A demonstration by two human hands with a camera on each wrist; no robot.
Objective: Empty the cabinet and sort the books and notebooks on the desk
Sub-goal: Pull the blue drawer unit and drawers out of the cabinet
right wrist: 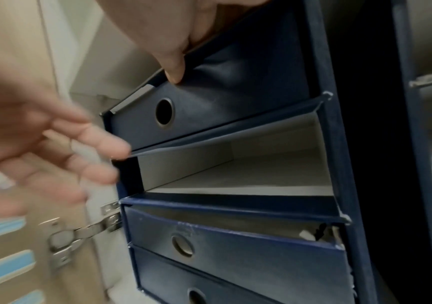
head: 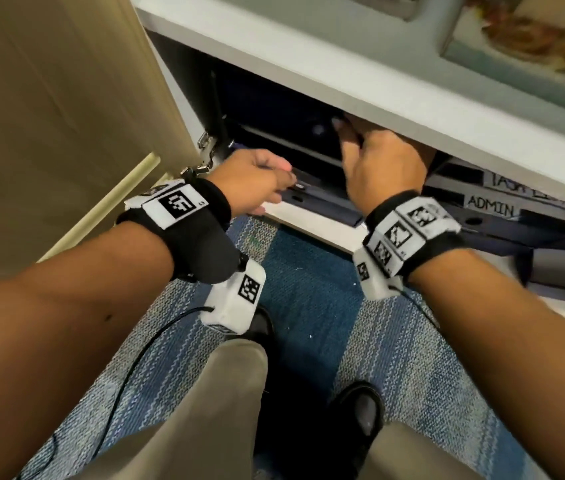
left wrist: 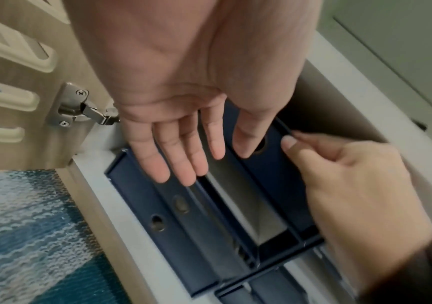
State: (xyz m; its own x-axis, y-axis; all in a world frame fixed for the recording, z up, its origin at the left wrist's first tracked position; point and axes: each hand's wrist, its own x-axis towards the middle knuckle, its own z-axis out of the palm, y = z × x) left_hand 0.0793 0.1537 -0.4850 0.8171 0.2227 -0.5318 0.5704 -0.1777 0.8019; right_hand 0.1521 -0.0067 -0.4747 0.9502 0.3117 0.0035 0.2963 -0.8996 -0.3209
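Several dark blue binders [left wrist: 162,236] stand spine-out in the open cabinet [head: 312,220] under the desk [head: 308,53]. My right hand [right wrist: 181,61] grips the top edge of one blue binder [right wrist: 222,102], thumb on its spine and fingers behind it. Beside that binder is an empty blue case with a grey inside [right wrist: 235,168]. My left hand [left wrist: 196,164] hovers palm-down with straight fingers over the leftmost spines and holds nothing. In the head view the left hand [head: 274,188] is at the cabinet's left end and the right hand [head: 353,140] reaches under the desk edge.
The beige cabinet door [head: 49,116] stands open on the left, on a metal hinge [left wrist: 79,111]. More binders, one labelled ADMIN [head: 490,211], lie to the right. Blue patterned carpet [head: 308,289] and my legs and shoes are below.
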